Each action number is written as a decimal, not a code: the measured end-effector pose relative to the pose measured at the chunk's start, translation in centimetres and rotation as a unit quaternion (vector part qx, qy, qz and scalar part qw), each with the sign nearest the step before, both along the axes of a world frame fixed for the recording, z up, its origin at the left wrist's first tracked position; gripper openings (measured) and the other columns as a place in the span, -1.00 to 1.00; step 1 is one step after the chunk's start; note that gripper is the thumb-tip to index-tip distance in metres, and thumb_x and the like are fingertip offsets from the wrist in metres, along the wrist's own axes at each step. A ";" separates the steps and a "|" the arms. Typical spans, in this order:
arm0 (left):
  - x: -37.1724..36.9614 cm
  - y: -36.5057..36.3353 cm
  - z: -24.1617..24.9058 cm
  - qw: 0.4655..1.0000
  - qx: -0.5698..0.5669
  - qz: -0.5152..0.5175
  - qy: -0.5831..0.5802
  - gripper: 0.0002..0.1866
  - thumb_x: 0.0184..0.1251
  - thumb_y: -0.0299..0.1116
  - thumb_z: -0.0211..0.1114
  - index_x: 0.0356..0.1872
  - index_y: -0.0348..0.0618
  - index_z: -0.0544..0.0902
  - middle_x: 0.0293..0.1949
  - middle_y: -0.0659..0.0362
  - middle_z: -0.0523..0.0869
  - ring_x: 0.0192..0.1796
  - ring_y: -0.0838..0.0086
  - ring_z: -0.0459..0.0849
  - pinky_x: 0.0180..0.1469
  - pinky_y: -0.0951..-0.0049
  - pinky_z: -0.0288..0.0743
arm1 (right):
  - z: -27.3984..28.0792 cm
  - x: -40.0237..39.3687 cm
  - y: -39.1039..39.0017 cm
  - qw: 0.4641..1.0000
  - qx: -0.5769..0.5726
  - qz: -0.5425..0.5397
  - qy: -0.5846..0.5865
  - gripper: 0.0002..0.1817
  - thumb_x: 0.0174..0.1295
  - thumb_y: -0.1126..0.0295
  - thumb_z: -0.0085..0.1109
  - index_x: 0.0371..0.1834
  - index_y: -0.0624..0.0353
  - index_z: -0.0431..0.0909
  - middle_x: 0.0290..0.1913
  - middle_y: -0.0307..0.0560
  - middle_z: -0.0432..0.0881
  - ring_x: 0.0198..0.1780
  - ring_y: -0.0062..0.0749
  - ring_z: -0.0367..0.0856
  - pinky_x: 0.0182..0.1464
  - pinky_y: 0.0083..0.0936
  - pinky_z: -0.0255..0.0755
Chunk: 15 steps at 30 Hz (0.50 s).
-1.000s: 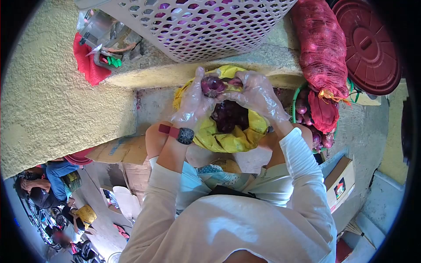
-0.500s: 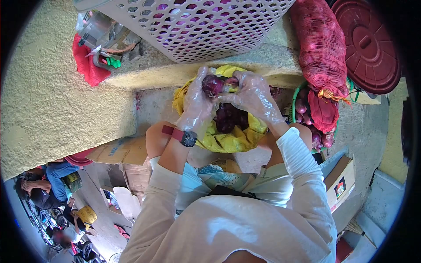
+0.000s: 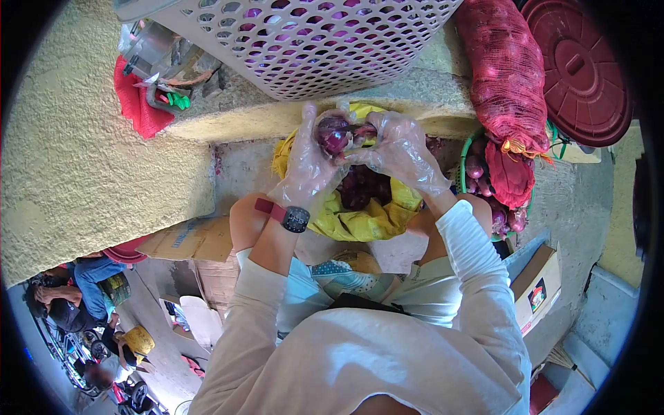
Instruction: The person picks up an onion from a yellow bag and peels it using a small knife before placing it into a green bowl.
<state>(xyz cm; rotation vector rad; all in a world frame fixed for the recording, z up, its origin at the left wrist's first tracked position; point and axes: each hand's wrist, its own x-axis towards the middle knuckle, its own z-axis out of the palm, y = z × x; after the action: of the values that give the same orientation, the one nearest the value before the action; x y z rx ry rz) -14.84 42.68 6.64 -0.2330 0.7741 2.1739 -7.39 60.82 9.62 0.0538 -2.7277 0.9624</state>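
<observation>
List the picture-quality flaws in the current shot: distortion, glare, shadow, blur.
Head view: wide-angle bending, with black curved borders; small bright glints on the clear plastic over the left hand and right hand; a bluish-white light patch on the shirt; deep shade inside the yellow bag, where onions merge; a smeared patch over the head of a background person.

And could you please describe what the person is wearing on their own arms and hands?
Clear, crinkled plastic gloves cover the left hand and right hand. Both sleeves are whitish; the left wrist has a dark-faced watch with a dark red strap.
</observation>
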 end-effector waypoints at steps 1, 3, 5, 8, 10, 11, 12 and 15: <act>0.1 0.2 -0.1 1.000 0.000 0.000 0.000 -0.42 0.56 0.21 0.17 0.05 -0.20 0.67 -0.10 0.08 0.76 -0.22 0.36 0.80 -0.39 0.49 0.73 | 0.1 0.0 0.0 1.000 0.000 0.000 0.000 -0.37 -0.15 -0.18 0.63 -0.30 0.17 0.69 -0.38 0.11 0.70 -0.26 0.10 0.72 -0.22 -0.13 0.57; 0.6 0.7 0.1 0.999 -0.036 0.027 0.005 -0.49 0.60 0.08 0.18 0.11 -0.24 0.65 -0.07 0.04 0.76 -0.20 0.38 0.80 -0.37 0.54 0.72 | 0.3 -0.1 0.1 1.000 0.027 -0.001 -0.002 -0.38 -0.12 -0.18 0.61 -0.29 0.16 0.68 -0.39 0.11 0.70 -0.26 0.10 0.72 -0.22 -0.12 0.57; 0.8 1.0 0.7 0.999 -0.045 0.015 -0.003 -0.47 0.59 0.05 0.16 0.16 -0.27 0.64 -0.14 0.09 0.77 -0.20 0.42 0.78 -0.34 0.51 0.70 | 0.5 0.0 0.2 1.000 0.024 -0.001 -0.008 -0.38 -0.11 -0.18 0.61 -0.28 0.16 0.68 -0.39 0.11 0.69 -0.26 0.11 0.72 -0.21 -0.11 0.57; 0.6 1.1 1.3 0.998 -0.067 0.014 -0.015 -0.46 0.58 0.00 0.13 0.22 -0.33 0.63 -0.20 0.11 0.77 -0.15 0.42 0.77 -0.28 0.47 0.67 | 0.7 0.1 0.9 1.000 -0.004 0.007 -0.024 -0.38 -0.08 -0.18 0.60 -0.26 0.17 0.69 -0.38 0.12 0.70 -0.25 0.12 0.72 -0.19 -0.11 0.58; 0.2 0.9 1.2 0.996 -0.078 0.025 -0.019 -0.46 0.58 -0.03 0.12 0.23 -0.35 0.62 -0.20 0.09 0.76 -0.11 0.39 0.77 -0.25 0.47 0.67 | 1.0 0.0 1.1 0.999 -0.029 0.015 -0.032 -0.37 -0.07 -0.19 0.60 -0.24 0.17 0.70 -0.37 0.13 0.71 -0.24 0.12 0.72 -0.17 -0.11 0.58; 0.0 0.7 1.1 0.998 -0.051 0.014 -0.020 -0.47 0.57 -0.05 0.13 0.23 -0.35 0.62 -0.15 0.08 0.77 -0.10 0.39 0.77 -0.23 0.47 0.66 | 1.2 0.0 1.2 0.999 -0.017 0.019 -0.031 -0.37 -0.07 -0.19 0.60 -0.22 0.17 0.71 -0.35 0.14 0.72 -0.23 0.11 0.73 -0.17 -0.12 0.58; 0.0 0.7 1.2 0.999 -0.024 0.004 -0.021 -0.48 0.56 -0.07 0.14 0.22 -0.36 0.63 -0.10 0.06 0.78 -0.09 0.39 0.77 -0.22 0.46 0.65 | 1.3 0.0 1.2 0.999 -0.006 0.023 -0.031 -0.36 -0.06 -0.20 0.60 -0.21 0.17 0.73 -0.33 0.14 0.73 -0.21 0.10 0.73 -0.16 -0.13 0.58; 0.1 0.9 1.5 0.997 -0.069 -0.004 -0.028 -0.48 0.55 -0.07 0.15 0.20 -0.37 0.64 0.00 0.01 0.79 -0.12 0.40 0.76 -0.22 0.43 0.66 | 1.2 -0.2 1.1 0.999 -0.007 0.030 -0.039 -0.36 -0.06 -0.21 0.59 -0.19 0.17 0.75 -0.32 0.15 0.74 -0.20 0.09 0.74 -0.14 -0.14 0.59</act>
<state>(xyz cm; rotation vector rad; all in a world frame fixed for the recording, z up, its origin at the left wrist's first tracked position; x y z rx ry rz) -14.75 43.60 8.19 -0.3604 0.8934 2.0996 -7.55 61.91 10.81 0.0993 -2.8052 1.0204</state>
